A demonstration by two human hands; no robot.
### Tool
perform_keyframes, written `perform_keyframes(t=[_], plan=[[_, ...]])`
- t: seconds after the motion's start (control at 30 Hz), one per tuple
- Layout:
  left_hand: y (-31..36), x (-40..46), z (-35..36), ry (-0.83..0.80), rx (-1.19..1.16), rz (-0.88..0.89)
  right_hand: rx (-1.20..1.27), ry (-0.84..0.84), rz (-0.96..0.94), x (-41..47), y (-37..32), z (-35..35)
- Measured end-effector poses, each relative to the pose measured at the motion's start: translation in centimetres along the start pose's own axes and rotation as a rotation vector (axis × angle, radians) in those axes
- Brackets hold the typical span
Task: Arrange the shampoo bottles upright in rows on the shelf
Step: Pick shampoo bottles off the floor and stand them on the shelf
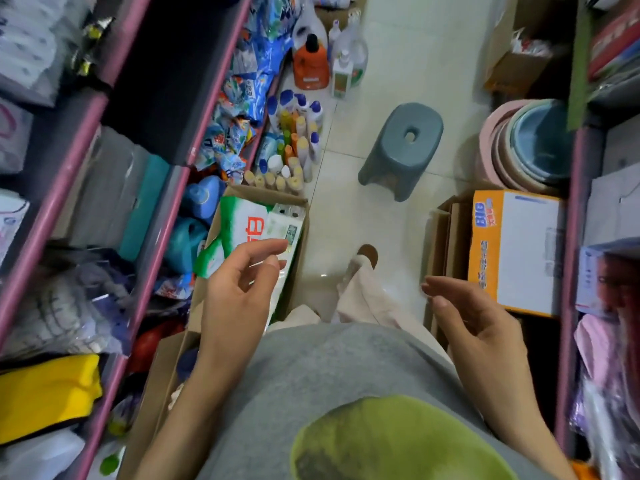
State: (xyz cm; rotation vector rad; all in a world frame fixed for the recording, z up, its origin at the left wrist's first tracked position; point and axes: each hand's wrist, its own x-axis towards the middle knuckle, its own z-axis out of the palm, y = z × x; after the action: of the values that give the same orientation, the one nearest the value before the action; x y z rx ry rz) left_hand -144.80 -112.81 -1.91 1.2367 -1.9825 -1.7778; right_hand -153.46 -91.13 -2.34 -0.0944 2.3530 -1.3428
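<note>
Pale floor tiles (398,46) run up the middle of the frame between pink-edged shelves (59,188). Your left hand (239,289) and right hand (474,317) hover low in the frame, fingers loosely spread, holding nothing. Shampoo bottles (294,140) stand clustered on the floor, upper centre, beside a grey stool (403,147).

Both hands are held out in front of the body at waist height, well apart, and nothing is gripped by either. The left hand (239,292) is raised palm inward, its fingers loosely curled and the index finger extended forward. The right hand (474,323) is turned palm up and inward, with fingers relaxed and slightly bent. Both forearms are bare and angled inward toward the torso.
</note>
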Motion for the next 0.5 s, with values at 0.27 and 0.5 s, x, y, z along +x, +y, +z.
perform_keyframes(t=[0.27, 0.5], plan=[[5.4, 7.8, 8.2, 0.035, -0.008, 0.015, 0.002, -0.031, -0.064, 13.0, -3.0, -5.2], [7.8, 12.1, 12.3, 0.066, -0.020, -0.014, 0.026, -0.073, -0.089, 21.0, -5.1, -7.4]])
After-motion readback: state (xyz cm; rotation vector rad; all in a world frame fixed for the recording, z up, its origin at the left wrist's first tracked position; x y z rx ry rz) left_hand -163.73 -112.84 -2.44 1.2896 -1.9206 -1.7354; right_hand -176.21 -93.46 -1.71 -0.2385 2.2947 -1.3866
